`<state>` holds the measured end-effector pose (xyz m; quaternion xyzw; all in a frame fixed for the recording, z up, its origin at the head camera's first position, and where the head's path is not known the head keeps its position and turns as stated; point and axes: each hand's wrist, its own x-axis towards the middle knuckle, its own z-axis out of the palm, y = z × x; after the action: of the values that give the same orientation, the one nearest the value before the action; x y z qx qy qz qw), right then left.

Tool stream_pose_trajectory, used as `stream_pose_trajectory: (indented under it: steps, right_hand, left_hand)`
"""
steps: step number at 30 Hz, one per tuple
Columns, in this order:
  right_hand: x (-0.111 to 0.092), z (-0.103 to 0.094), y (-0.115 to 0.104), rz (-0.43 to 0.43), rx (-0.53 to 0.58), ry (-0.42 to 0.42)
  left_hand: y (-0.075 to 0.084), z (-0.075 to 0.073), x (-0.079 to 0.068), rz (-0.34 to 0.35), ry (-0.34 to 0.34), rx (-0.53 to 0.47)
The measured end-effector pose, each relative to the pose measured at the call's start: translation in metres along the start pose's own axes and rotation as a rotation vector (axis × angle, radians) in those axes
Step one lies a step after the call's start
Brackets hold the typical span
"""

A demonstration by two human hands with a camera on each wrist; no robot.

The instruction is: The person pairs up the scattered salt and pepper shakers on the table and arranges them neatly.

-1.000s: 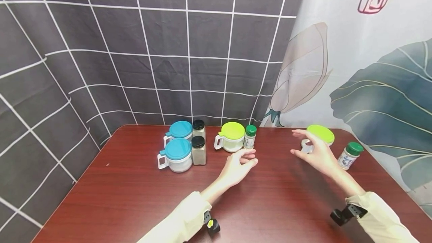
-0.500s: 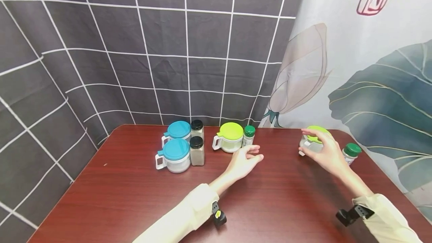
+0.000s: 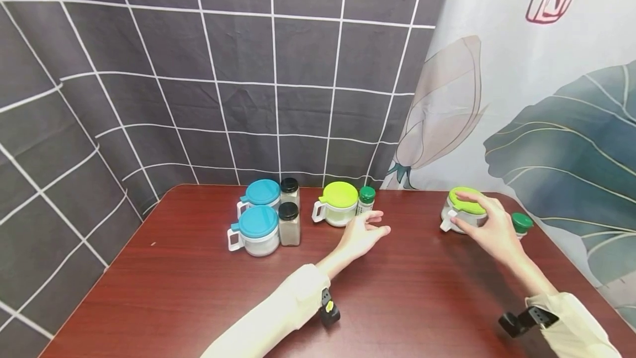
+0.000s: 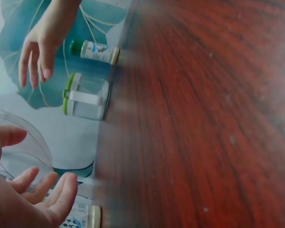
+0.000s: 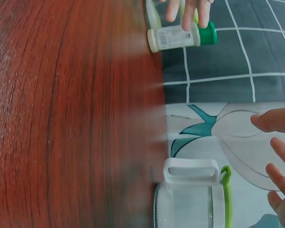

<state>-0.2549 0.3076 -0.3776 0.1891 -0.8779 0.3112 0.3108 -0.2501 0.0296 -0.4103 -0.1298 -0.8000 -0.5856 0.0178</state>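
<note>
My right hand [image 3: 492,228] hovers beside a clear seasoning jar [image 3: 462,217] with a lime-green lid and white handle. Thumb and fingers are spread; both wrist views show a gap between that hand and the jar [image 4: 88,97]. Partly covered by the hand, a green-capped shaker bottle [image 3: 521,222] stands to its right. My left hand [image 3: 360,236] floats empty, palm turned inward, in front of another green-capped shaker [image 3: 366,198]. A second lime-lidded jar [image 3: 340,203] stands just left of that shaker. In the right wrist view, the left fingers [image 5: 189,14] overlap its label.
Two blue-lidded jars [image 3: 258,222] stand left on the reddish-brown table [image 3: 189,291], one behind the other. Beside them are two black-capped square bottles [image 3: 290,228]. A dark gridded cloth [image 3: 308,109] and a floral curtain [image 3: 521,98] hang behind the table's back edge.
The right hand has shifted rightward, uncovering more of the right jar and covering more of the shaker behind it. The left hand has drifted slightly right. The containers stay put.
</note>
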Motion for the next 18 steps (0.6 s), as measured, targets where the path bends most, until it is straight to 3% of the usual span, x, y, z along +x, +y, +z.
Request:
stream_pose_trajectory:
  steps: [10,18]
  right_hand:
    - [0.001,-0.008,0.012,0.02,-0.011,0.056]
    - [-0.001,-0.015,0.018,0.024,-0.008,0.106]
  left_hand:
    - [-0.002,0.009,0.012,-0.034,0.016,-0.01]
    - [0.008,0.023,0.016,-0.046,0.034,-0.016]
